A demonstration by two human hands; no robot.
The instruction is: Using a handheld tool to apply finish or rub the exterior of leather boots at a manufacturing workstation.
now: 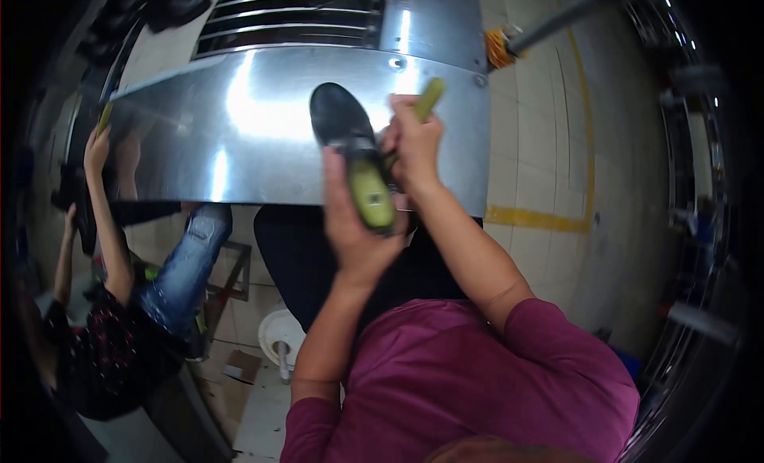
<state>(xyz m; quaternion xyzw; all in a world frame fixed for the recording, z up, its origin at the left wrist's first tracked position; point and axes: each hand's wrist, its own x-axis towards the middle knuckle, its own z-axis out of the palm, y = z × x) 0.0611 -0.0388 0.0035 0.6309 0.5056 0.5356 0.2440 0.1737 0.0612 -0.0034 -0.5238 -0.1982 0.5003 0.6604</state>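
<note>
A black shoe with a yellow-green insole points its toe away from me, above the near part of the metal table. My left hand is closed around its heel end, thumb along the side. Close against the shoe's right side, my right hand grips a yellow-green handle that sticks up past the fingers. Its lower end is hidden by the hand and the shoe, and the picture is slightly blurred there.
Shiny sheet metal covers the table, with a slatted rack beyond it. At the left a co-worker's hand holds a similar green handle. Dark shoes lie at the far left. An orange-wrapped pole stands by the right corner.
</note>
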